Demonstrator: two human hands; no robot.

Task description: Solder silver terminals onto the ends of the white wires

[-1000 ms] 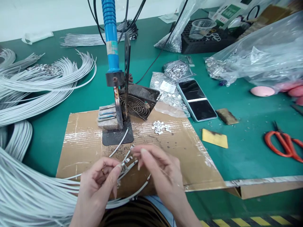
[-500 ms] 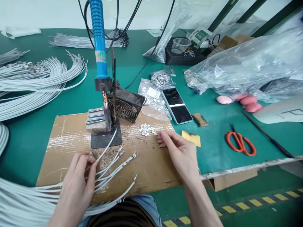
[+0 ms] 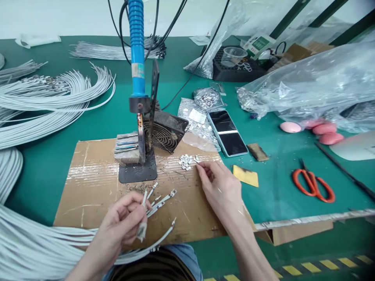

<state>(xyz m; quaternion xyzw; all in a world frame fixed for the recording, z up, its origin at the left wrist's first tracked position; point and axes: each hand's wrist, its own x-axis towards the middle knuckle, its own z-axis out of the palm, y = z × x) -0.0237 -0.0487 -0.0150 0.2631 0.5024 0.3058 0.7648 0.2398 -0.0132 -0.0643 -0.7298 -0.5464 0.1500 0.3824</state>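
My left hand [image 3: 124,220] is closed on a white cable [image 3: 144,196], whose short free end points up from the fingers. Thumb and fingers of my right hand [image 3: 219,185] pinch a small metal terminal [image 3: 196,159] at the right side of a pile of terminals [image 3: 185,162]. Several white cables with metal terminals on their ends [image 3: 164,202] lie on the cardboard just beyond my left hand. Behind them stands a soldering iron [image 3: 137,58] with a blue handle, its tip pointing down beside a block [image 3: 125,156] carrying thin rods.
A black fan [image 3: 166,132] leans behind the iron on the cardboard [image 3: 88,171]. Rightward lie a phone [image 3: 227,132], a yellow sponge [image 3: 245,176] and orange-handled scissors [image 3: 313,185]. Bundles of white cable [image 3: 38,242] cover the left side.
My left hand has moved right, and the cable end now stands up instead of reaching toward the iron's base. My right hand has come to a terminal by the pile. The view has shifted slightly.
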